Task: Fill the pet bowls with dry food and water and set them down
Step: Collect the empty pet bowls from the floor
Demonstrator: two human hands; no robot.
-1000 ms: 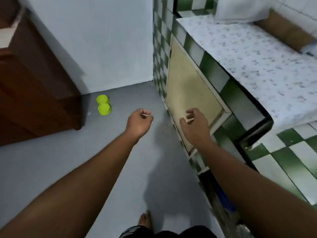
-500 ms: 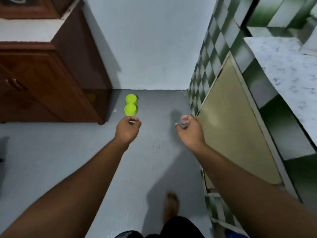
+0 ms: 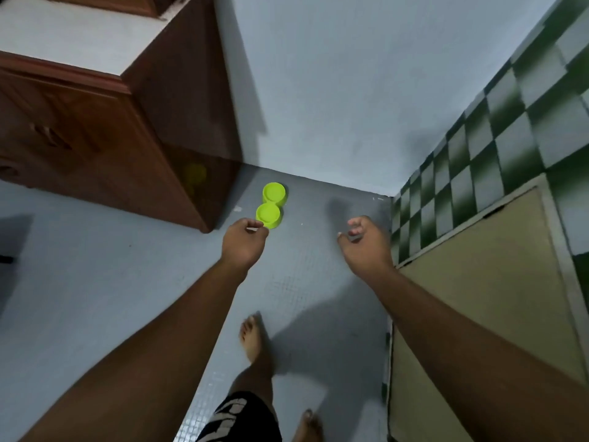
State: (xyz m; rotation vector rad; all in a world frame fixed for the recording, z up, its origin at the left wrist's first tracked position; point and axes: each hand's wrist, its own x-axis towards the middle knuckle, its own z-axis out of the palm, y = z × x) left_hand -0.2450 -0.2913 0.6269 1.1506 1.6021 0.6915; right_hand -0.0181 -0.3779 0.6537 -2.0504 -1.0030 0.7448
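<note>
the person has stepped closer to the corner since half a second ago: the green double pet bowl [image 3: 271, 205], which lay a little ahead of the hands, now sits just past the left hand [image 3: 243, 242] in the view, and the wooden cabinet [image 3: 134, 132] looms larger on the left. a bare foot [image 3: 251, 338] is planted forward on the grey floor [image 3: 95, 282]. this looks like the approach to fetch the bowl, so filling has not begun; both cups look empty.

the bowl lies on the floor near the wall, just beside the cabinet's corner. the left hand has its fingers loosely curled, thumb near the forefinger, holding nothing; it overlaps the bowl's near rim in the view, but appears to hang above it, not touching. the right hand [image 3: 363, 247] is likewise loosely curled and empty, near the checkered tile front [image 3: 497, 148].
</note>
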